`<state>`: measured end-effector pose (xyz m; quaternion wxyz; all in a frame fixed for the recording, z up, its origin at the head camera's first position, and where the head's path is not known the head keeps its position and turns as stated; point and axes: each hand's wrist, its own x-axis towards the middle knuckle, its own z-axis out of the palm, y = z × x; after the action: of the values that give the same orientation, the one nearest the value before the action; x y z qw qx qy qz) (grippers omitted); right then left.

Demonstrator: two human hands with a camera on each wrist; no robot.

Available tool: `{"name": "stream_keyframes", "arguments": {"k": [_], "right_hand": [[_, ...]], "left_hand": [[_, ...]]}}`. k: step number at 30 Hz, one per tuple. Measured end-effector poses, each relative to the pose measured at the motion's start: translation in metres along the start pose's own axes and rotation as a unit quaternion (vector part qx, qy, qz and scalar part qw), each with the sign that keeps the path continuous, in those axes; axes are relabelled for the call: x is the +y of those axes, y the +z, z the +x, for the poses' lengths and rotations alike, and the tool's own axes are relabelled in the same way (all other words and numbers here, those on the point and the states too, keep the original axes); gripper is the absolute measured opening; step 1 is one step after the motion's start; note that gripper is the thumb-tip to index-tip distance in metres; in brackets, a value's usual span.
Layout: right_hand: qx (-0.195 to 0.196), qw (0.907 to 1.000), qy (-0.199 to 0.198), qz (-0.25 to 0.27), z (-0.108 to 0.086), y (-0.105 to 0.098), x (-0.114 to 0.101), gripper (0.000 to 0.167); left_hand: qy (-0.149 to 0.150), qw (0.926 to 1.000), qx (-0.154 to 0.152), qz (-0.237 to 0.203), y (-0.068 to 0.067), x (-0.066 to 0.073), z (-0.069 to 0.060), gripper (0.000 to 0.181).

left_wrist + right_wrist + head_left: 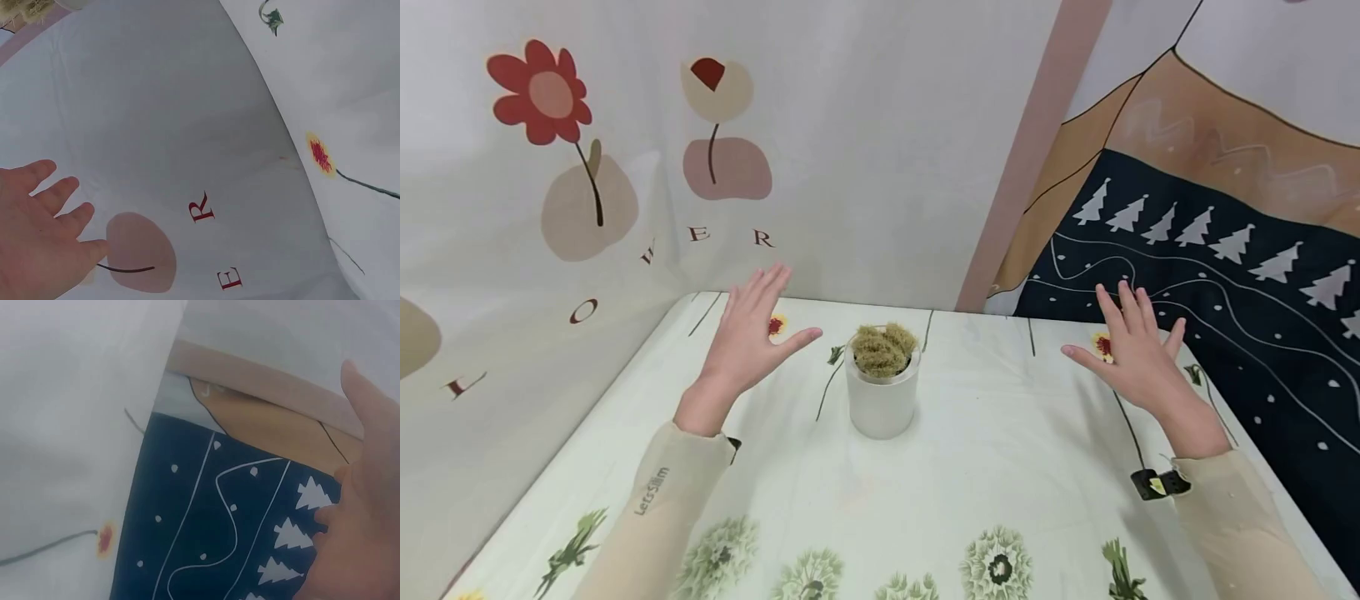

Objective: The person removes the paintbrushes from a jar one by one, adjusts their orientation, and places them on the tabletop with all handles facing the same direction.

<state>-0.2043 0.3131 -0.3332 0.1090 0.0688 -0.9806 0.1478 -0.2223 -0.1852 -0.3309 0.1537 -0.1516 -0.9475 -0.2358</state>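
A white, cup-shaped pot [883, 412] stands upright on the table, toward its far side, with yellowish-green moss [883, 350] heaped just above its rim; the side facing me looks plain, with no label I can make out. The pot sits between the two raised hands, touched by neither and nearer the left. That left hand [748, 333] is held well apart from the pot, fingers straight and close together, thumb stretched out toward it, with hold of nothing. The right hand [1138, 358] is farther off, its fingers spread wide and its grasp equally empty. Along the beige left sleeve [670, 467] runs small dark lettering that seems to say "LetsSlim", though the middle is hard to read. A black wrist device [1160, 484] with a yellow mark shows by the right cuff. Beneath everything lies a white tablecloth [940, 500] printed with flowers. Behind, a pale hanging cloth [880, 167] carries red-brown capitals, L, O, W, E, R, below printed flowers; to the right is a navy panel [1120, 275] of white trees.
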Motion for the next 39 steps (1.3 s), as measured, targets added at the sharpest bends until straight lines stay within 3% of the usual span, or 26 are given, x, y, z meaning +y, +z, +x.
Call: {"name": "stream_keyframes", "arguments": {"k": [8,26,31,39], "right_hand": [[0.01,0.9997,-0.016,0.012,0.0,0.005,-0.004,0.099],[0.021,0.9982,-0.043,0.036,-0.001,0.02,-0.019,0.093],[0.022,0.9976,-0.047,0.045,-0.001,0.025,-0.025,0.093],[0.017,0.9973,-0.048,0.053,-0.001,0.032,-0.029,0.092]], "left_hand": [[0.009,0.9992,0.016,-0.035,0.01,0.002,-0.006,0.09],[-0.013,0.9934,0.015,-0.113,0.034,0.012,-0.021,0.075],[-0.006,0.9909,0.021,-0.133,0.04,0.015,-0.022,0.069],[0.021,0.9838,0.057,-0.169,0.053,0.019,-0.022,0.054]]}}
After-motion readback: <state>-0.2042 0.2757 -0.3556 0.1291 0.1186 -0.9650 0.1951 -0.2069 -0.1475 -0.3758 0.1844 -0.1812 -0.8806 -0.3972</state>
